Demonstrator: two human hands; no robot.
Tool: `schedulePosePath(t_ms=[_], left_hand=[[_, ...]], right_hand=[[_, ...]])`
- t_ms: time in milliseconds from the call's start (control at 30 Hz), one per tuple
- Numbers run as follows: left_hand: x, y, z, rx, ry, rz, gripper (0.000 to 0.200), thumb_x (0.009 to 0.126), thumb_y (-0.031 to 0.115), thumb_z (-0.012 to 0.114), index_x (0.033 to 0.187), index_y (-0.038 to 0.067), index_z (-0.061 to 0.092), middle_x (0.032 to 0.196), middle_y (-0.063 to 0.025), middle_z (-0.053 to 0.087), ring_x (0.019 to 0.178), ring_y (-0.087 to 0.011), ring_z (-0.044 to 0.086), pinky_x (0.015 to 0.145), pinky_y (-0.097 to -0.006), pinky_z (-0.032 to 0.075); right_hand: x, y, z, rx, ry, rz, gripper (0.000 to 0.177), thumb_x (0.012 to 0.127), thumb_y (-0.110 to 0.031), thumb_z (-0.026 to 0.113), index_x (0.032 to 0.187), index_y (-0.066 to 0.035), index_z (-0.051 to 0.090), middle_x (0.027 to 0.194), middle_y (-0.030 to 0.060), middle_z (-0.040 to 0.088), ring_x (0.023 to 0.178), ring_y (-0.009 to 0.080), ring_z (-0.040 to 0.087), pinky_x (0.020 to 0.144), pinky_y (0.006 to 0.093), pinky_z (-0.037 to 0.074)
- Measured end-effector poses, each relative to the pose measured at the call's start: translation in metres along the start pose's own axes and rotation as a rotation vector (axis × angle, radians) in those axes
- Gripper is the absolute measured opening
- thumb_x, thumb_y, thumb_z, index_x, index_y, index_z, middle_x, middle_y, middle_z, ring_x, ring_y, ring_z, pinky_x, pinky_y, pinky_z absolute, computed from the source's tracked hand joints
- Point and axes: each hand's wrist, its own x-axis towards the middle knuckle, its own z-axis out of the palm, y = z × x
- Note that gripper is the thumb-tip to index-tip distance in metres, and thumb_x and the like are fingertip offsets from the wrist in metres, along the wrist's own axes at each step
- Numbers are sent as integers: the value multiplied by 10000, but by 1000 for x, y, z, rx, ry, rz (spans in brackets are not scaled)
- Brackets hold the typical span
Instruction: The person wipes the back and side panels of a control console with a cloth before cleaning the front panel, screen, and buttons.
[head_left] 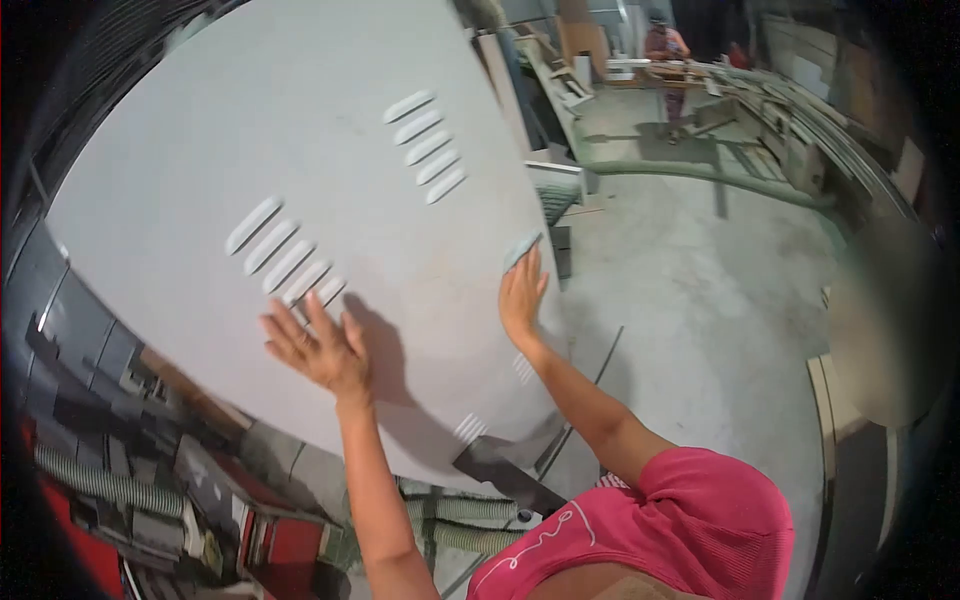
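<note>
Two hands [328, 352] at one pale panel [440, 280], one blue pad [519, 248] under the right [520, 302]

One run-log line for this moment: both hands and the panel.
left hand: fingers spread, at large left slots, contact unclear | right hand: holding light-blue pad near panel's right edge | panel: pale, slotted

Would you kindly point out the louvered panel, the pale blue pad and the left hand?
Louvered panel [300, 120], head view: bare upper face.
Pale blue pad [520, 252], head view: exposed surface.
Left hand [328, 352], head view: its back.
</note>
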Motion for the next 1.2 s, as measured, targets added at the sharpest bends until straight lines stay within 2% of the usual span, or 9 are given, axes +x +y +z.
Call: schedulePosePath(t_ms=[67,300,467,533,733,867,933,1000,1200], left_hand=[[-3,2,-1,-66,15,-14,460,886,226,557,1334,135,501,1483,-172,315,1384,-375,244,1113,-519,160],[-39,24,4,-89,-45,-66,406,863,194,563,1266,143,564,1428,-205,391,1366,-398,272,1121,-496,141],[-71,31,5,-83,-118,-59,372,870,220,560,1233,143,591,1428,-202,394,1368,-402,263,1118,-502,135],[-79,33,7,-70,-129,-65,371,883,239,550,1240,144,588,1431,-197,391,1371,-401,259,1117,-507,132],[-92,58,27,66,-130,-142,423,949,349,472,1310,136,531,1470,-178,337,1400,-366,203,1120,-516,90],[-98,104,61,165,-99,-317,523,944,356,472,1395,98,415,1522,-179,215,1430,-366,73,1119,-534,7],[-100,140,76,50,-131,-426,577,936,372,478,1423,85,362,1536,-193,153,1423,-402,55,1096,-582,-32],[-107,170,96,35,-199,-411,614,935,392,474,1445,91,313,1535,-228,100,1413,-436,43,1076,-614,-50],[-84,244,156,-105,-194,-380,608,937,398,469,1443,98,316,1528,-259,72,1416,-435,10,1077,-592,-88]], right_hand=[[0,-5,2,-43,3,16,491,906,-100,450,1353,78,351,1504,193,226,1397,355,194,1113,547,122],[-50,-67,-23,110,-107,-532,389,833,-97,538,1192,49,506,1457,198,310,1359,343,288,1085,585,172],[-1,-39,-23,-46,-122,-468,416,853,-101,520,1235,55,475,1484,201,255,1375,330,258,1082,597,153],[29,-26,-23,33,-62,-236,490,870,-92,500,1319,62,380,1505,203,199,1390,336,214,1091,589,120],[70,20,-17,92,-76,-265,530,873,-72,494,1356,66,325,1509,212,176,1398,331,186,1095,586,83],[91,58,-20,31,-55,-423,541,816,17,545,1333,60,392,1484,141,295,1346,288,320,1093,492,229],[107,79,-30,110,3,-436,455,783,39,579,1233,42,510,1381,121,441,1227,289,455,1024,410,366],[111,102,-45,280,-112,-377,337,795,-1,570,1132,0,578,1232,105,552,1107,278,540,936,384,443],[91,200,-131,312,-606,-273,345,781,-2,578,1125,-26,583,1165,104,590,1027,305,574,895,389,464]])
